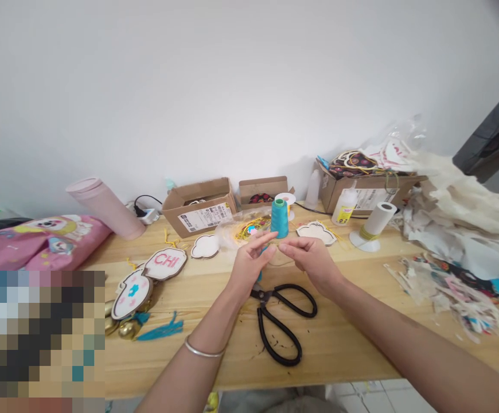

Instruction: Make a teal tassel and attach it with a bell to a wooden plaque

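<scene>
My left hand and my right hand are close together above the middle of the table, fingertips nearly meeting. Both pinch what looks like a thin thread, which loops faintly below the fingers. Just beyond them stands a turquoise thread spool. Black-handled scissors lie beneath my hands, their blades partly hidden by my left hand. On the left are white padded fabric pieces, one lettered CHI and one with a blue flower, beside brass bells and a blue tassel.
Cardboard boxes line the wall, near glue bottles and a white roll on a stand. Fabric scraps and cream cloth heap at the right. A pink tumbler and pink bag sit left.
</scene>
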Available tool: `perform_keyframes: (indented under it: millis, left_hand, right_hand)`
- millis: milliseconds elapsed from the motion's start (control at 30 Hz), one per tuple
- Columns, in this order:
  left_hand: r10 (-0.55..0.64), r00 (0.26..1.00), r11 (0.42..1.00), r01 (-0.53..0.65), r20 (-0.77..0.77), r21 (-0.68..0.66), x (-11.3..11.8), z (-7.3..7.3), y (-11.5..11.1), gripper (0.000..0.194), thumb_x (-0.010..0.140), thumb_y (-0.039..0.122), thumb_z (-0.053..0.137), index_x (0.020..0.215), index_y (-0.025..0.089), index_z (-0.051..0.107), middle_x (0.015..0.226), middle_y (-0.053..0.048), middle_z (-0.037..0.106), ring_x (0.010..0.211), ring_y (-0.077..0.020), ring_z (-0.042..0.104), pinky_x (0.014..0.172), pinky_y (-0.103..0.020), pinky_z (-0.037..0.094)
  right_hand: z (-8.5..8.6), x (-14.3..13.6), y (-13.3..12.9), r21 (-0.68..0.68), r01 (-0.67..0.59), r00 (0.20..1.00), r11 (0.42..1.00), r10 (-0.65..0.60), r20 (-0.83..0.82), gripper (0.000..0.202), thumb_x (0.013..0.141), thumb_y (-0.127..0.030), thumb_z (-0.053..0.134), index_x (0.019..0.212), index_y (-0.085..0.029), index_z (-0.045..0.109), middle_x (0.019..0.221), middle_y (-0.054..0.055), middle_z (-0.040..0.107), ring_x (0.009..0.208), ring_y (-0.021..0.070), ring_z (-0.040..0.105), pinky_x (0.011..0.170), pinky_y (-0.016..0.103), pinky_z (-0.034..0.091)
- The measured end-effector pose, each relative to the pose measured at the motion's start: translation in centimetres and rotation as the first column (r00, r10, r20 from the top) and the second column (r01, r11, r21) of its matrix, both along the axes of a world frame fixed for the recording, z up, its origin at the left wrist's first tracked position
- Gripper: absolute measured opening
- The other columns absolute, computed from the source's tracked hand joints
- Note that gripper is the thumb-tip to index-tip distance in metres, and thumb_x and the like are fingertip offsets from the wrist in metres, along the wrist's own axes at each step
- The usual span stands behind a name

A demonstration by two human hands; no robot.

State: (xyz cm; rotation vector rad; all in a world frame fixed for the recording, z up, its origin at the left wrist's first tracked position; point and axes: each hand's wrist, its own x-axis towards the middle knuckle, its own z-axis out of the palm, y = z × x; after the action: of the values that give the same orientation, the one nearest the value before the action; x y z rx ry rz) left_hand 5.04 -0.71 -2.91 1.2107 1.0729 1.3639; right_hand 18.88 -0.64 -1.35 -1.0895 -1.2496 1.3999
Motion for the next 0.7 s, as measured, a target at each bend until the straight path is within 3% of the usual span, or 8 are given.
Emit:
perform_keyframes:
  millis: [100,300,400,567,700]
  left_hand:
    - [-0.086,0.994,0.996,0.086,0.069,0.001,0.07,0.01,-0.08,0.020,0.063,0.033,0.065,0.078,0.021,0.070,0.104,-0.003,0.053,0.052,-0.0017,0.037,0.040,-0.017,0.024]
    - [-0.004,0.986,0.998,0.014,0.164,-0.057,-0.21,0.14,0.02,0.014,0.053,0.028,0.072,0.053,0.015,0.066,0.099,-0.003,0.053,0.046,0.0017,0.031,0.038,-0.017,0.020]
    - [0.006,0.987,0.998,0.003,0.160,-0.056,-0.20,-0.08,0.19,0.015,0.054,0.027,0.071,0.053,0.014,0.065,0.102,-0.002,0.053,0.045,0.0024,0.029,0.038,-0.017,0.019]
    - [-0.063,0.987,0.997,0.068,0.146,-0.027,-0.14,-0.50,0.35,0.013,0.062,0.028,0.066,0.070,0.018,0.069,0.106,-0.003,0.053,0.044,0.0027,0.026,0.037,-0.017,0.018]
    - [-0.020,0.989,0.998,0.028,0.145,-0.057,-0.11,-0.54,0.33,0.013,0.060,0.028,0.068,0.065,0.016,0.069,0.101,-0.003,0.053,0.046,0.0021,0.029,0.037,-0.016,0.018]
  right_hand:
    - [-0.47,-0.28,-0.24,-0.067,-0.094,0.995,0.993,0.090,-0.051,0.033,0.062,-0.041,0.064,0.083,-0.015,0.068,0.041,-0.008,0.034,0.039,0.0021,0.016,0.037,0.019,0.012]
    - [-0.42,-0.62,-0.54,-0.057,-0.098,0.993,0.994,0.093,-0.074,0.032,0.062,-0.043,0.064,0.073,-0.014,0.069,0.039,-0.009,0.025,0.040,0.0032,0.018,0.039,0.020,0.016]
    - [-0.53,-0.63,-0.47,-0.062,-0.086,0.994,0.994,0.081,-0.079,0.030,0.062,-0.041,0.065,0.074,-0.014,0.070,0.038,-0.008,0.028,0.041,0.0038,0.021,0.040,0.021,0.019]
    - [-0.86,-0.48,-0.06,-0.088,-0.016,0.996,0.996,0.008,-0.094,0.029,0.059,-0.034,0.069,0.081,-0.015,0.070,0.042,-0.007,0.041,0.040,0.0030,0.024,0.039,0.020,0.021]
    - [-0.88,-0.63,-0.03,-0.070,0.028,0.998,0.997,-0.032,-0.060,0.026,0.057,-0.033,0.069,0.076,-0.015,0.071,0.044,-0.004,0.049,0.040,0.0037,0.030,0.039,0.019,0.025]
